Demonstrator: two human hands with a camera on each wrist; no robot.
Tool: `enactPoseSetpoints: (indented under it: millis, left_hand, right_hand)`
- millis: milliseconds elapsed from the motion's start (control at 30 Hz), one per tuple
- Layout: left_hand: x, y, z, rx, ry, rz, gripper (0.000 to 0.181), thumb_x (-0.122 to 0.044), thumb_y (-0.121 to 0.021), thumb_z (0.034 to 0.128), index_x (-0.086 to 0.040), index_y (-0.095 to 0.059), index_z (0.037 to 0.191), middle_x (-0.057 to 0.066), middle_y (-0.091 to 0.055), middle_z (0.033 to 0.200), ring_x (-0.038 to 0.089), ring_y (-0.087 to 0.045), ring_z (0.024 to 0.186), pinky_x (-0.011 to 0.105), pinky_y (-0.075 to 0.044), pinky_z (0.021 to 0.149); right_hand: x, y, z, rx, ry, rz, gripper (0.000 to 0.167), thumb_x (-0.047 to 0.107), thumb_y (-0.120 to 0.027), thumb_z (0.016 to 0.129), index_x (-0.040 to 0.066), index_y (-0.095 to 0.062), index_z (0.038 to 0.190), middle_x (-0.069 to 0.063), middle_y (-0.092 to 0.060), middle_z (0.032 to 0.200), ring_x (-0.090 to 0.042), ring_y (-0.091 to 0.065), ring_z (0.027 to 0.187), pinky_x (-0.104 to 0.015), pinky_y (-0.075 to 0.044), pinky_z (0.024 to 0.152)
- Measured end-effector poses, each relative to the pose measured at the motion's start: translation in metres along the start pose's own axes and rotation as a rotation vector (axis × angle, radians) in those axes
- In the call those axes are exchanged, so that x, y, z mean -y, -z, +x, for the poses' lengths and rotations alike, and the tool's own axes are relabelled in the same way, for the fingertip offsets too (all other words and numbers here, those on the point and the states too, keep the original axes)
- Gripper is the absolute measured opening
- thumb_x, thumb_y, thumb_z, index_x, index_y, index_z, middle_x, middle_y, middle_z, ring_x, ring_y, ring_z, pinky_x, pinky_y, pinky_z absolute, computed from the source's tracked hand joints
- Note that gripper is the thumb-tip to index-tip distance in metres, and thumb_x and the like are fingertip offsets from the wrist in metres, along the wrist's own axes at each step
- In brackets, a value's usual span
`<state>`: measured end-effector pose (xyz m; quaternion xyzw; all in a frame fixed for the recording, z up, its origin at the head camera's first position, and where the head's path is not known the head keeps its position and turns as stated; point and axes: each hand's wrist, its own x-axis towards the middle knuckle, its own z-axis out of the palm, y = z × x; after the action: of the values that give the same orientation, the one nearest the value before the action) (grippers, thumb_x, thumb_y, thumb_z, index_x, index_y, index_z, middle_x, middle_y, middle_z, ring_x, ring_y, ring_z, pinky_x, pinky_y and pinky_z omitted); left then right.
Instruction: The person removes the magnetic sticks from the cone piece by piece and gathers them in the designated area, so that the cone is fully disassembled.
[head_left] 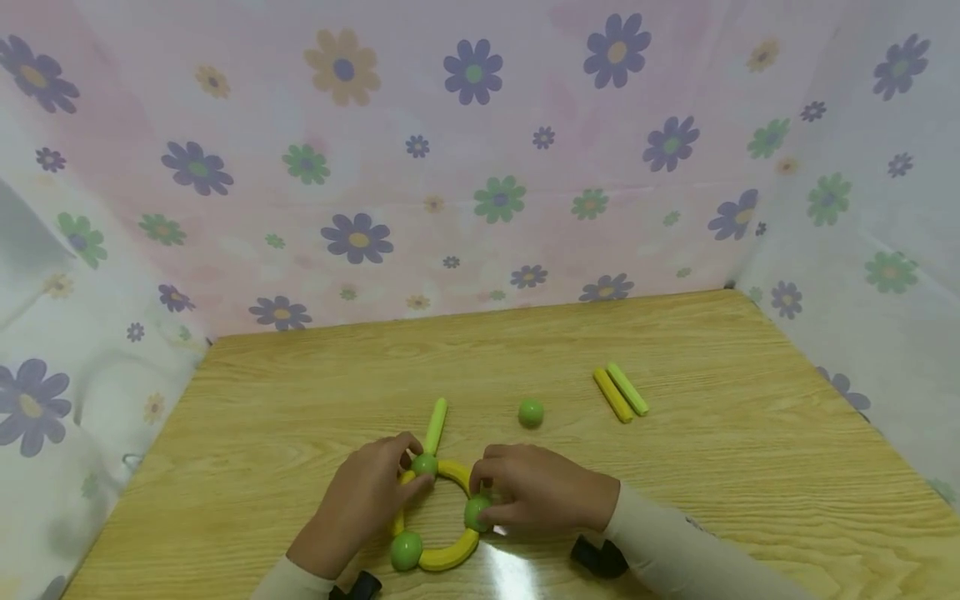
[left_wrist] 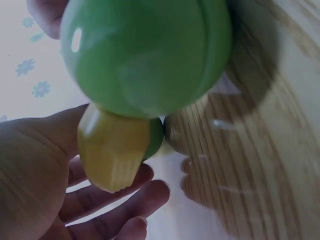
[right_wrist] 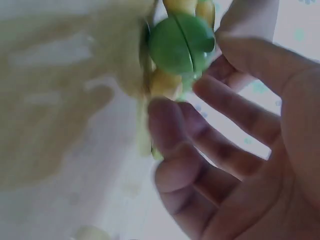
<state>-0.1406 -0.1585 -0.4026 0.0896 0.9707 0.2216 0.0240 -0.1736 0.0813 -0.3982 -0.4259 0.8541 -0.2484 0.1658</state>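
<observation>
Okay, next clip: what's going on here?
A person's left hand pinches a green ball where a yellow-green stick meets it; the right hand grips another green ball. With a third ball and curved yellow pieces, these make a ring on the wooden table. A loose ball and two sticks lie farther back, untouched.

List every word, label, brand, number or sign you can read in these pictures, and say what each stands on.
No readable text.
Right sleeve: a small dark mark, too small and blurred to tell whether it is lettering.
Green balls, yellow curved pieces and straight sticks: no writing visible.
Backdrop: printed flowers, no words visible.
</observation>
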Motion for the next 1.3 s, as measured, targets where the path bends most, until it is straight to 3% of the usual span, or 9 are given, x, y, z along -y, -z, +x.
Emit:
enactPoseSetpoints:
  millis: [200, 333, 433, 533, 633, 767, 933, 1133, 1300]
  left_hand:
    - [0.003, -0.002, 0.001, 0.009, -0.015, -0.022, 0.027, -0.031, -0.083, 0.0818, -0.015, -0.07, 0.099, -0.001, -0.073, 0.086, 0.011, -0.066, 0.073, 0.028, -0.053, 0.062]
    - [0.005, -0.005, 0.002, 0.013, -0.027, -0.031, 0.027, -0.03, -0.083, 0.0822, -0.015, -0.07, 0.099, -0.001, -0.074, 0.088, 0.011, -0.067, 0.075, 0.028, -0.054, 0.062]
    - [0.006, -0.006, 0.001, 0.013, -0.034, -0.037, 0.026, -0.03, -0.083, 0.0822, -0.016, -0.069, 0.099, -0.001, -0.073, 0.088, 0.01, -0.068, 0.076, 0.027, -0.053, 0.062]
    - [0.006, -0.006, 0.001, 0.017, -0.03, -0.043, 0.026, -0.03, -0.083, 0.0822, -0.016, -0.068, 0.099, -0.002, -0.073, 0.09, 0.01, -0.068, 0.077, 0.027, -0.053, 0.062]
    - [0.006, -0.005, 0.0, 0.023, -0.021, -0.054, 0.026, -0.03, -0.083, 0.0821, -0.017, -0.068, 0.098, -0.002, -0.073, 0.091, 0.01, -0.067, 0.077, 0.026, -0.053, 0.063]
    - [0.005, -0.003, 0.0, 0.024, -0.011, -0.065, 0.025, -0.03, -0.083, 0.0817, -0.017, -0.069, 0.098, -0.003, -0.073, 0.091, 0.009, -0.067, 0.077, 0.026, -0.054, 0.063]
    - [0.005, 0.0, 0.0, 0.024, 0.0, -0.076, 0.025, -0.03, -0.084, 0.0811, -0.017, -0.069, 0.098, -0.003, -0.074, 0.091, 0.009, -0.068, 0.078, 0.027, -0.054, 0.063]
    - [0.005, 0.0, 0.001, 0.027, 0.0, -0.082, 0.025, -0.029, -0.084, 0.081, -0.017, -0.069, 0.097, -0.003, -0.073, 0.089, 0.009, -0.067, 0.075, 0.027, -0.053, 0.062]
    - [0.006, 0.0, 0.003, 0.022, -0.008, -0.069, 0.026, -0.031, -0.083, 0.0812, -0.017, -0.07, 0.098, -0.003, -0.073, 0.086, 0.008, -0.065, 0.073, 0.028, -0.054, 0.063]
  right_hand:
    - [-0.006, 0.005, 0.034, -0.122, -0.013, -0.03, 0.034, 0.021, -0.066, 0.098, 0.014, -0.064, 0.131, -0.006, -0.059, 0.127, 0.003, -0.05, 0.064, -0.015, -0.047, 0.062]
    - [-0.008, 0.003, 0.057, -0.094, -0.019, -0.1, 0.04, 0.016, -0.063, 0.099, 0.016, -0.059, 0.139, -0.008, -0.05, 0.147, 0.001, -0.047, 0.061, -0.016, -0.044, 0.061]
    - [-0.008, 0.001, 0.067, -0.048, -0.018, -0.142, 0.041, 0.013, -0.061, 0.1, 0.018, -0.058, 0.141, -0.007, -0.047, 0.152, -0.001, -0.052, 0.065, -0.017, -0.043, 0.061]
    - [-0.008, 0.001, 0.074, -0.029, -0.002, -0.157, 0.04, 0.008, -0.059, 0.098, 0.017, -0.061, 0.137, -0.006, -0.053, 0.147, -0.007, -0.064, 0.088, -0.017, -0.047, 0.07]
    - [-0.007, 0.001, 0.08, -0.036, 0.008, -0.152, 0.035, 0.005, -0.06, 0.097, 0.016, -0.068, 0.128, -0.004, -0.061, 0.134, -0.015, -0.064, 0.111, -0.019, -0.051, 0.083]
    - [-0.008, 0.001, 0.085, -0.039, -0.008, -0.116, 0.021, 0.009, -0.066, 0.095, 0.016, -0.075, 0.113, -0.001, -0.063, 0.118, -0.011, -0.062, 0.104, -0.02, -0.051, 0.087]
    - [-0.01, 0.001, 0.089, -0.055, -0.069, -0.074, 0.011, 0.015, -0.07, 0.095, 0.018, -0.071, 0.105, 0.001, -0.059, 0.108, -0.008, -0.055, 0.09, -0.019, -0.049, 0.079]
    - [-0.012, 0.013, 0.08, -0.196, -0.054, -0.037, 0.02, 0.014, -0.067, 0.097, 0.017, -0.067, 0.117, -0.002, -0.06, 0.114, -0.008, -0.057, 0.084, -0.02, -0.051, 0.076]
    - [-0.017, 0.035, 0.043, -0.438, 0.022, 0.028, 0.031, 0.011, -0.064, 0.098, 0.015, -0.062, 0.129, -0.001, -0.062, 0.115, -0.006, -0.058, 0.077, -0.022, -0.052, 0.067]
